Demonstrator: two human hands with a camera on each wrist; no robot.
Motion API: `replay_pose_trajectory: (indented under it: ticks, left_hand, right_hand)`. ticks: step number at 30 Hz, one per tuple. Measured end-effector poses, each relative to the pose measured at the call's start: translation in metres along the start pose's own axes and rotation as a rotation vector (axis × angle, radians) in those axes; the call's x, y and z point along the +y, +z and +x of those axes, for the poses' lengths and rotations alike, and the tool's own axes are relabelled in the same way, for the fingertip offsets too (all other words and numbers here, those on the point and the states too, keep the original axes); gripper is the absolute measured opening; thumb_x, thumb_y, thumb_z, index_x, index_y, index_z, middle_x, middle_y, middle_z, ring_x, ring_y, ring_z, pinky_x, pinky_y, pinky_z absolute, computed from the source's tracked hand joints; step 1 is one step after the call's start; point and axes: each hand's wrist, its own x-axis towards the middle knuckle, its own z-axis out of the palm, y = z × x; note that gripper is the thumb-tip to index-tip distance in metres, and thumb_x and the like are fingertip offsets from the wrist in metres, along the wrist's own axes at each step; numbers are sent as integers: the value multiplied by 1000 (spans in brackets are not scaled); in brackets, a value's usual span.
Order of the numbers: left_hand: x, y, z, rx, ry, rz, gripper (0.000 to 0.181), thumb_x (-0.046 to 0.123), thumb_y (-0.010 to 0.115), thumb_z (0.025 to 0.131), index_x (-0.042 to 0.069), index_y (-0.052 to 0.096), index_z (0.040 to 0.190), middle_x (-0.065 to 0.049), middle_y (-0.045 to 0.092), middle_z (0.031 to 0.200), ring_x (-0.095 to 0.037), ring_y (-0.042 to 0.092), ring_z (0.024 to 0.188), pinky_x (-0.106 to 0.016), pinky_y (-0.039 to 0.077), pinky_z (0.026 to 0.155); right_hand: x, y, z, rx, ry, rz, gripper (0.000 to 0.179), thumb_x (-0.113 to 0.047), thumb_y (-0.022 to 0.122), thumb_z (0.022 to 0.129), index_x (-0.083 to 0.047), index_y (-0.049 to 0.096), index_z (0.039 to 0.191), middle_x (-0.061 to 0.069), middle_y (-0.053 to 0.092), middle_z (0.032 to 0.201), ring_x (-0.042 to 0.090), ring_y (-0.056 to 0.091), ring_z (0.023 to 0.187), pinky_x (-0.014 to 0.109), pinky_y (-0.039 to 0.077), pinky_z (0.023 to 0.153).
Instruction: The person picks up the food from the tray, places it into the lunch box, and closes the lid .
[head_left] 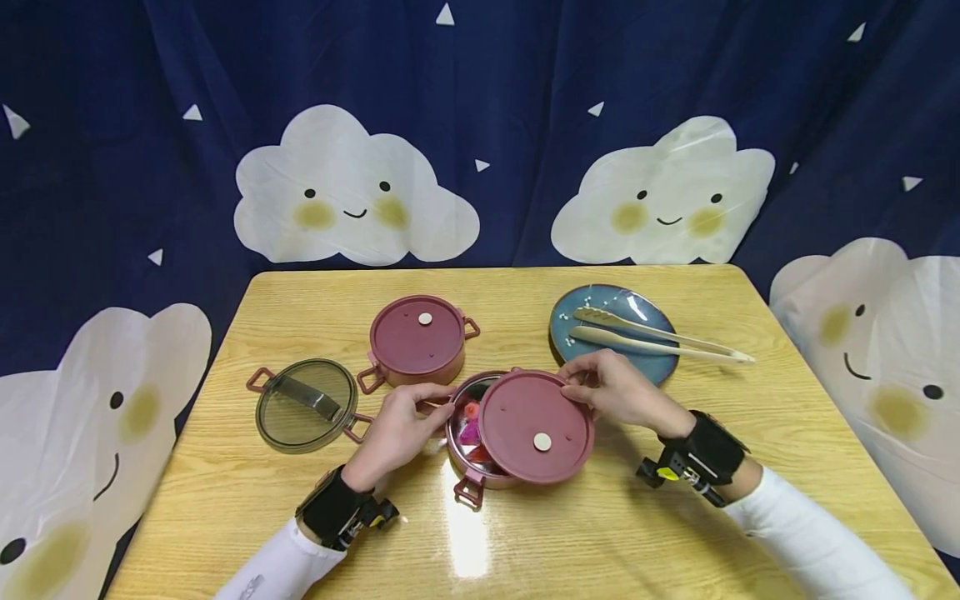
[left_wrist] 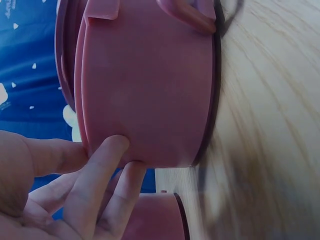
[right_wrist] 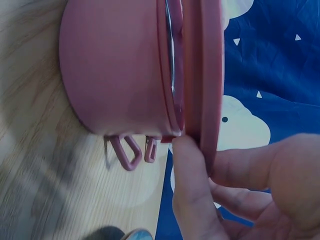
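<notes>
My right hand pinches the edge of a round dusky-pink lid with a white knob. The lid is tilted and shifted right over an open pink pot, baring its left part. Pink, purple and orange pieces show inside the steel-lined pot. My left hand holds the pot's left side at the rim, its fingertips against the outer wall. In the right wrist view, thumb and fingers grip the lid's rim, with a gap between lid and pot.
A second pink pot with its lid on stands behind. To the left lies a round glass-topped piece with pink handles and a dark strip across it. Pale tongs rest across a blue plate at the back right.
</notes>
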Motion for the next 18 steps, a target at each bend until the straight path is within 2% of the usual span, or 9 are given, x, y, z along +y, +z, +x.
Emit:
replay_pose_trajectory:
  ticks: [3, 9, 13, 18]
  left_hand:
    - [1, 4, 3, -1, 4, -21, 26, 10, 74, 98, 7, 78, 123, -12, 79, 122, -12, 77, 85, -19, 58, 74]
    - [3, 7, 6, -3, -17, -72, 26, 9, 71, 100, 3, 76, 125, -16, 79, 115, -21, 79, 80, -20, 59, 69]
    - [7, 4, 5, 6, -37, -97, 31, 13, 70, 101, 0, 72, 129, -17, 80, 105, -31, 78, 72, -21, 56, 60]
    - [15, -1, 3, 13, -58, -93, 35, 21, 75, 99, 1, 74, 127, -13, 81, 100, -31, 79, 75, -22, 57, 62]
  right_hand:
    - [-1, 3, 3, 10, 8, 9, 14, -9, 70, 99, -3, 76, 110, 7, 73, 86, 12, 66, 68, 31, 60, 56]
    - [-5, 8, 8, 16, 10, 23, 13, -8, 70, 100, -2, 76, 110, 8, 73, 85, 14, 66, 67, 37, 62, 57]
    - [-9, 12, 11, 18, 1, 28, 13, -7, 70, 99, -3, 76, 109, 8, 72, 84, 13, 66, 66, 34, 61, 56]
    - [-14, 16, 14, 14, 9, 57, 14, -7, 69, 99, -2, 76, 110, 9, 73, 86, 14, 68, 65, 34, 62, 56]
